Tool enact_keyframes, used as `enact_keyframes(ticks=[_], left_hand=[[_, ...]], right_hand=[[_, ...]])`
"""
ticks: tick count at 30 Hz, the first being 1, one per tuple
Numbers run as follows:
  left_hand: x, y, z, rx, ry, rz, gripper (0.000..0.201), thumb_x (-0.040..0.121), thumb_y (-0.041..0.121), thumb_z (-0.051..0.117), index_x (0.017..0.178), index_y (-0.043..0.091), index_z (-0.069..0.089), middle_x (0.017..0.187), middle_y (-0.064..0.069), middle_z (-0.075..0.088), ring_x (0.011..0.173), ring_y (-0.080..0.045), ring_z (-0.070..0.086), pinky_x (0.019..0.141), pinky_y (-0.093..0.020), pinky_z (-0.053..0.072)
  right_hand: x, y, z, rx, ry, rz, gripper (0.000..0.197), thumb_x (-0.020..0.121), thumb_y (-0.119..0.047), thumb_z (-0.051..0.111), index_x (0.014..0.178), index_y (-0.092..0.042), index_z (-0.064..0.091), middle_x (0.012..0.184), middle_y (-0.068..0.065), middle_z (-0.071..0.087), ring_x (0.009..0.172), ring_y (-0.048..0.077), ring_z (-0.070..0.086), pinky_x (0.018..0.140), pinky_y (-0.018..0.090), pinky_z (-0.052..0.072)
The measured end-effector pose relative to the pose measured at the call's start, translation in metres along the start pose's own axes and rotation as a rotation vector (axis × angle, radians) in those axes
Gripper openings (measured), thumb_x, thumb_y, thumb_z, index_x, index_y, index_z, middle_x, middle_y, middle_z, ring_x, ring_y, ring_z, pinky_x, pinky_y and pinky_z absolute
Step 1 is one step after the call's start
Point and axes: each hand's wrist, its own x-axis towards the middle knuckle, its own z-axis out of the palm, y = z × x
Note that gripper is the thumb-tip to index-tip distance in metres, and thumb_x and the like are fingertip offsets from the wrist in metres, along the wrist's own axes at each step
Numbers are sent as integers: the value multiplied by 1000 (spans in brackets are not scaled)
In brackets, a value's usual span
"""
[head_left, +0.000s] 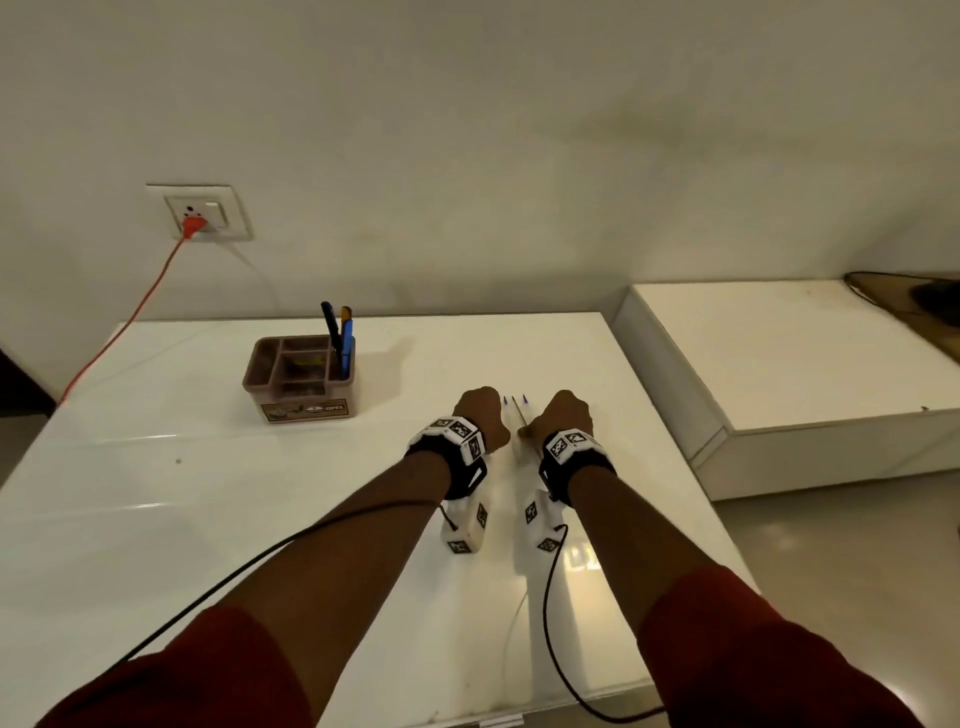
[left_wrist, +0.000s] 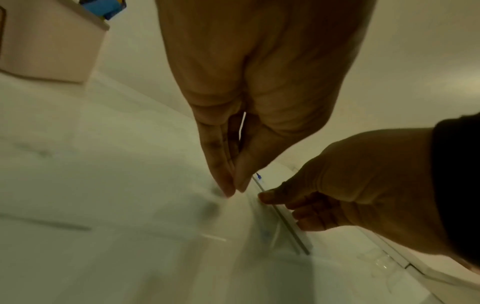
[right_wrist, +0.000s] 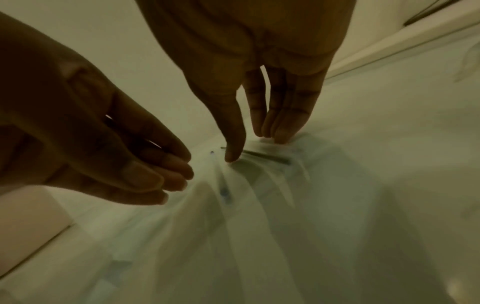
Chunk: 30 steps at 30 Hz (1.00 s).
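Both hands lowered over 2 blue-tipped pens (head_left: 505, 401) and a thin dark pencil (head_left: 519, 413), which lie side by side on the glossy white table (head_left: 208, 493), well apart from the brown organizer (head_left: 298, 384). Left hand (head_left: 480, 415): fingers straight and pressed together, thumb tip meeting them just above the surface, nothing seen between them. Right hand (head_left: 563, 415): fingers straight, tips down on the table, thumb (right_wrist: 233, 156) touching the pencil. Likely hazards: the round barrels may roll or fan apart on the slick top if the 2 hands close unevenly; a shallow pinch may lift 1 and leave the rest
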Motion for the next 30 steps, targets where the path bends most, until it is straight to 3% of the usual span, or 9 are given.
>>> enact_keyframes(ticks=[2,5,9,13,16,19,21,24,30], left_hand=[[6,5,4,-4,-24,-19,21,82,8,70,70,5,53,120,-29,65,111,-40,63,75,-34,44],[6,20,9,-23,-53,-3,44,86,7,68,54,11,38,109,-33,69,104,-42,67,62,-31,39],[1,35,15,-95,-62,-19,29,88,9,64,61,1,57,107,-34,69,103,-46,67,79,-44,52],[-2,48,31,-145,-95,0,15,81,7,68,84,-5,76,87,-23,75,93,-38,72,78,-36,57],[-14,69,46,-135,-88,-12,28,82,7,68,56,6,56,67,-17,62,84,-42,66,63,-34,50],[-25,92,65,-164,-52,-26,43,83,8,66,50,12,39,73,-26,64,98,-46,67,73,-44,53],[-31,106,80,-195,-51,-19,47,86,9,64,49,12,36,65,-23,61,97,-47,67,65,-43,48],[-38,123,99,-206,-61,-20,43,84,8,65,49,11,40,70,-24,65,85,-44,69,58,-34,44],[-52,147,118,-219,-60,-70,21,77,18,76,73,1,64,102,-25,74,100,-38,71,80,-38,56]], right_hand=[[6,2,5,5,7,-16,39,78,-19,86,107,0,67,117,19,71,109,37,68,87,39,57],[9,5,6,-12,10,-74,24,84,-14,74,103,0,73,110,18,74,107,36,69,90,40,58],[6,12,2,9,-1,-94,19,89,-10,64,97,-2,80,103,16,77,101,35,72,84,36,60],[0,34,-7,30,28,-44,16,85,-9,64,90,-2,78,92,15,77,90,34,74,67,31,56],[-16,57,-25,28,26,-30,18,87,-6,64,92,-2,81,96,15,77,94,34,73,76,34,60],[-32,82,-41,58,41,-1,19,85,-2,65,92,-3,82,94,16,78,92,34,74,81,38,62],[-39,99,-50,75,76,28,19,83,-1,64,89,-3,82,90,17,78,89,34,74,77,38,62],[-48,123,-64,90,105,48,20,82,0,63,87,-4,82,89,17,78,88,35,74,75,37,62],[-58,159,-85,176,129,92,23,81,1,69,96,-7,84,102,13,80,101,29,73,83,22,52]])
